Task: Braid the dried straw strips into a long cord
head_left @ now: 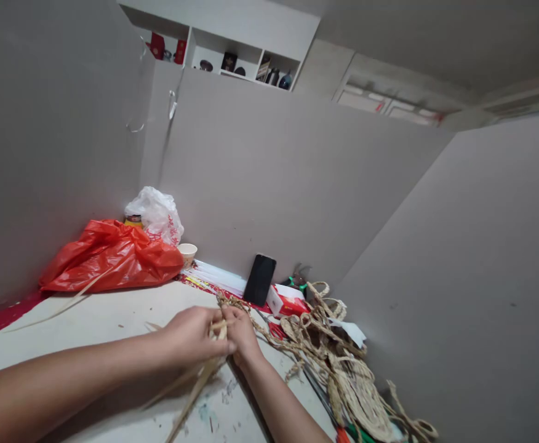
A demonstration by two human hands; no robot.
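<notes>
Both hands meet over the white tabletop (pixel 122 320), working on a braid of dry, straw-coloured plant fibre. My left hand (pixel 189 332) is closed on loose fibre strands (pixel 202 378), whose long ends hang down toward me. Close against it, my right hand (pixel 240 332) pinches the finished braid (pixel 235 301) at the point where it leaves the fingers. From there the braid runs off to the right, into a pile of coiled braid (pixel 357 394). The fingers partly hide the spot where strands and braid join.
A red plastic bag (pixel 112 258), a white plastic bag (pixel 156 212) and a paper cup (pixel 187 253) stand at the back left. A black phone (pixel 259 280) leans on the wall beside a red-and-white box (pixel 288 300). Red-handled scissors (pixel 276 330) lie near the braid.
</notes>
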